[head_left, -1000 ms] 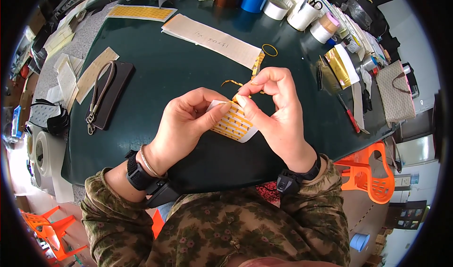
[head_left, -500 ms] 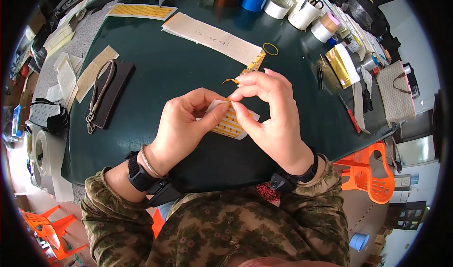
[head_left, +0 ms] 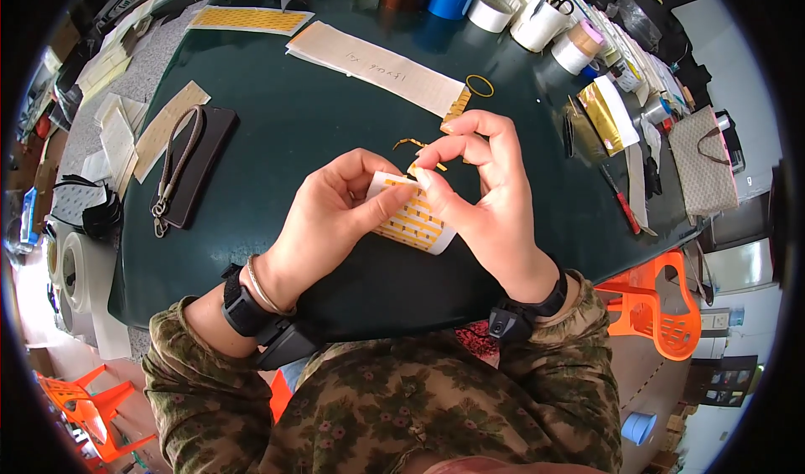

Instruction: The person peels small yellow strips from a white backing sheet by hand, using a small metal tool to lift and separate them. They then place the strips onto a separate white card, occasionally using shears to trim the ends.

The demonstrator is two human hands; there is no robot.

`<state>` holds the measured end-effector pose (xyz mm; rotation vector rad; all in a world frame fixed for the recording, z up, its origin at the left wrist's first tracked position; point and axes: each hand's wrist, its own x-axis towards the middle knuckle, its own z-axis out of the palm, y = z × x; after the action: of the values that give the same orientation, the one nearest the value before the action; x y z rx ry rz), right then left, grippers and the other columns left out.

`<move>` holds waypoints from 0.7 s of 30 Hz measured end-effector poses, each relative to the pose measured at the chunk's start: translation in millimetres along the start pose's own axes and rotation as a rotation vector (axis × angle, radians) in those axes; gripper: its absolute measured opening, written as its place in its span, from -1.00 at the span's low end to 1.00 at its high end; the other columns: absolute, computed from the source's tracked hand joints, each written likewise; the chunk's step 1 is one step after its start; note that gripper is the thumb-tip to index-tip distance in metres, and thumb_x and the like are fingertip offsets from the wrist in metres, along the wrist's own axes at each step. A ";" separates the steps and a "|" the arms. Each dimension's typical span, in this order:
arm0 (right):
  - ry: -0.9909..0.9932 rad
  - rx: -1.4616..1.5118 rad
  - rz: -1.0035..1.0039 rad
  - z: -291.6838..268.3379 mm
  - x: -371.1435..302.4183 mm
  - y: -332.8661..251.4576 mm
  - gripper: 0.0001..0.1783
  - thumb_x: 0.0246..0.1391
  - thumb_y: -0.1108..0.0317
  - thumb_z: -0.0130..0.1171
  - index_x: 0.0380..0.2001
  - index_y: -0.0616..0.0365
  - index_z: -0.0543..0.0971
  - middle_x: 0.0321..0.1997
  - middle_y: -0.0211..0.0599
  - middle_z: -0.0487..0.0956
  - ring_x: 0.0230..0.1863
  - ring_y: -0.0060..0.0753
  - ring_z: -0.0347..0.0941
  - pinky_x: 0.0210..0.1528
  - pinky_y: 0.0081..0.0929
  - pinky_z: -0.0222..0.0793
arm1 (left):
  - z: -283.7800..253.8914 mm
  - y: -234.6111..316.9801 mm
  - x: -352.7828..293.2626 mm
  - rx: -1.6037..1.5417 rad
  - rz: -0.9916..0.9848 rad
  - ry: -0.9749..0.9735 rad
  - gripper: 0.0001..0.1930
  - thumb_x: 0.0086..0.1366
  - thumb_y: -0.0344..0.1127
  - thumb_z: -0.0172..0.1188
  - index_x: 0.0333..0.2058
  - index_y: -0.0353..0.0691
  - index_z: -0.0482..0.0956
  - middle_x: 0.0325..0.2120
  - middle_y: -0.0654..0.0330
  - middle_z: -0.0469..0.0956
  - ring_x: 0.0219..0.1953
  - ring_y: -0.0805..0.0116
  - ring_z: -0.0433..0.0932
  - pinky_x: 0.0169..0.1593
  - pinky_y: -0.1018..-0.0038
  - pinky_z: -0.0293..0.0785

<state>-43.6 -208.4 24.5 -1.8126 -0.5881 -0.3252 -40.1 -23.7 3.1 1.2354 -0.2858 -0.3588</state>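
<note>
My left hand point(head_left: 323, 210) is closed on a small white backing sheet point(head_left: 432, 243) with rows of yellow adhesive strips, its thumb lying over the upper left part. At the sheet's top edge, the thumb and index finger of my right hand point(head_left: 499, 206) pinch a tiny yellow piece, mostly hidden by the fingertips. The other right fingers are curled and raised. Just beyond the hands, a thin curled yellow scrap point(head_left: 408, 141) lies on the dark green table point(head_left: 277, 130).
A long paper sheet point(head_left: 377, 67) with handwriting and a yellow rubber band point(head_left: 480, 86) lie farther back. To the left is a dark phone point(head_left: 205, 168) with a wrist strap. Tape rolls point(head_left: 489, 13) line the back. A red-handled tool point(head_left: 627, 212) is at right.
The backing sheet has tilted, showing more of its striped face. My right fingers have shifted slightly and spread higher, away from the curled scrap.
</note>
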 end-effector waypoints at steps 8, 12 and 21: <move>-0.064 0.192 0.127 -3.9 2.0 3.4 -0.52 0.02 0.63 0.14 -0.02 0.18 0.20 -0.28 -0.29 0.53 -0.14 -0.56 0.44 0.07 -0.53 0.23 | -2.2 2.3 0.7 0.070 -0.078 -0.028 -0.84 0.21 -0.39 0.26 -0.24 -0.30 0.57 -0.35 0.28 0.59 -0.30 0.58 0.54 -0.17 0.63 0.46; -0.051 0.190 0.155 -8.5 3.6 5.9 -0.52 0.03 0.62 0.13 -0.02 0.17 0.20 -0.28 -0.28 0.53 -0.14 -0.56 0.44 0.08 -0.52 0.22 | -2.8 1.8 0.7 0.054 -0.053 -0.020 -0.83 0.20 -0.39 0.27 -0.24 -0.29 0.58 -0.35 0.27 0.60 -0.30 0.57 0.54 -0.16 0.62 0.46; -0.051 0.152 0.161 -12.9 4.0 4.7 -0.54 0.04 0.61 0.13 -0.02 0.17 0.22 -0.28 -0.29 0.54 -0.12 -0.56 0.43 0.08 -0.51 0.21 | -5.1 0.6 1.6 0.015 -0.026 -0.011 -0.85 0.21 -0.38 0.27 -0.25 -0.28 0.59 -0.36 0.28 0.60 -0.30 0.57 0.54 -0.16 0.61 0.47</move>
<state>-36.7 -220.7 26.8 -1.7125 -0.4855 -0.1228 -36.5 -19.8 2.1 1.2526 -0.2824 -0.3871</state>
